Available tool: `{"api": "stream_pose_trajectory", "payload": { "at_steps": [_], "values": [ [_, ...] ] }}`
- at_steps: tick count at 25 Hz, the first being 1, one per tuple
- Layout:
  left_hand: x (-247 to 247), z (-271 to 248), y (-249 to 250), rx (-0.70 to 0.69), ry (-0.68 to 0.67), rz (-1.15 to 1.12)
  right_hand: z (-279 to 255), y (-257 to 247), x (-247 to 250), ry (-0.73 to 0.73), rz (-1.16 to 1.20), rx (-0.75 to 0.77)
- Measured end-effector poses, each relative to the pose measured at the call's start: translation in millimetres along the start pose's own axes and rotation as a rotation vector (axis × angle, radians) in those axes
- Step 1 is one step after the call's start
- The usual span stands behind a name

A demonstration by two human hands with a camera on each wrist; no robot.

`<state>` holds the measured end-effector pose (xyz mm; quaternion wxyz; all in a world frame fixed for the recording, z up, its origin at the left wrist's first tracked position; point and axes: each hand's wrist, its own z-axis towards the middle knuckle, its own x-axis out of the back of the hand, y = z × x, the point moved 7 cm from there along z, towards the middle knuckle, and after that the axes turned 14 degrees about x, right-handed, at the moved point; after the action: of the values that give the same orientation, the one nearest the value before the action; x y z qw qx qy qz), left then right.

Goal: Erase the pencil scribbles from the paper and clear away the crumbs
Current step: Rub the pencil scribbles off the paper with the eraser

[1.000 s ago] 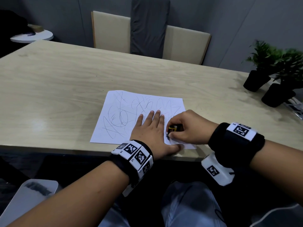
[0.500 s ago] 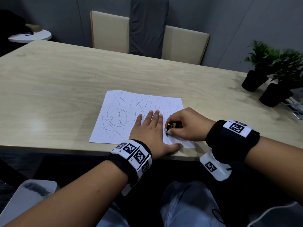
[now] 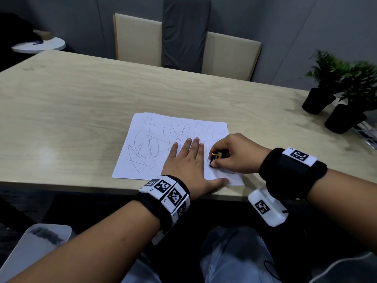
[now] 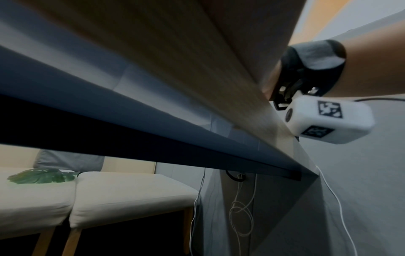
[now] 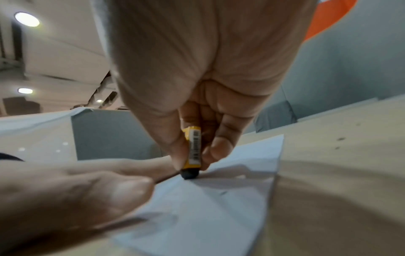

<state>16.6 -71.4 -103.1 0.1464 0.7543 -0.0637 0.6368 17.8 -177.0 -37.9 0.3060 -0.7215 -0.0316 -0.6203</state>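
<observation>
Paper (image 3: 142, 152) lies flat at the near edge of the wooden table (image 3: 81, 94). Left hand (image 3: 187, 162) flat on the sheet, fingers straight, pinning it down. Just beside it, right hand (image 3: 234, 154) pinches a yellow-sleeved eraser (image 5: 192, 150), dark tip touching the sheet's near right part. Farther out, pencil scribbles (image 3: 155, 144) cover the page. Beyond, two potted plants (image 3: 336, 88) at the far right.

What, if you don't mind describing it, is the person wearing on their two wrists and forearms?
Both forearms are bare, with no sleeves. Each wrist carries a black fabric band fitted with white blocks printed with black square markers. A white marked box hangs under the right wrist.
</observation>
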Motion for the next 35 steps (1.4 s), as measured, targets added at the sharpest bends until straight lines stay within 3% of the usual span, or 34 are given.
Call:
{"api": "stream_pose_trajectory", "payload": {
  "at_steps": [9, 13, 17, 20, 24, 35],
  "values": [
    [-1, 1, 0, 0.011, -0.005, 0.016, 2, 9, 7, 0.056, -0.027, -0.043],
    [-1, 2, 0, 0.011, -0.001, 0.019, 1, 2, -1, -0.004, -0.019, 0.006],
    [-2, 1, 0, 0.012, -0.010, 0.026, -1, 15, 9, 0.070, -0.039, -0.064],
    [-1, 1, -1, 0.011, -0.009, 0.023, 0, 5, 1, 0.018, -0.037, -0.006],
    [-1, 1, 0, 0.013, -0.023, 0.027, 0, 20, 12, 0.062, -0.060, -0.083],
    [0, 0, 0, 0.012, -0.015, 0.028, -3, 15, 7, -0.001, -0.048, -0.057]
  ]
}}
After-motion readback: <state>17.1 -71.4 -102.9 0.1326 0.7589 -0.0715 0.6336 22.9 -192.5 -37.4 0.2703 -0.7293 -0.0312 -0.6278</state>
